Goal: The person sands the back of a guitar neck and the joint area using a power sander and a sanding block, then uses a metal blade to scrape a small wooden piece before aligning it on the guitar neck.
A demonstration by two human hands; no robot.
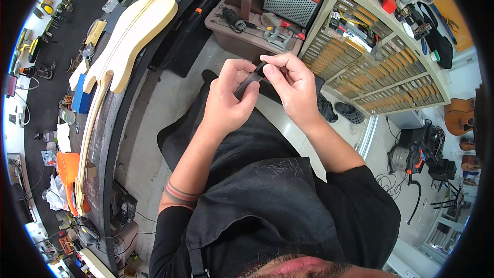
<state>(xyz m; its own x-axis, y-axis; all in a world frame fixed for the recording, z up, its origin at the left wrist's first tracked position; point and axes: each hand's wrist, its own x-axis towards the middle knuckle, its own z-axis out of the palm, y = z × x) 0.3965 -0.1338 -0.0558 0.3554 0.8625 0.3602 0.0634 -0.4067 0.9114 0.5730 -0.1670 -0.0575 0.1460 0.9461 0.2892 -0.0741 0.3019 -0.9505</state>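
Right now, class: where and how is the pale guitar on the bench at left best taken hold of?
Probably by its neck, close to the body, coming from the right, over the bench's near edge: the neck is long and slim, the body broad, and a blue object crowds the left.

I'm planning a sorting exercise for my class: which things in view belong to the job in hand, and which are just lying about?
Job in hand:
small dark strip, held by the left hand and right hand

Apparently just lying about, untouched:
pale guitar (any link to the strip can't be told)
amplifier
drawer cabinet
black shoes
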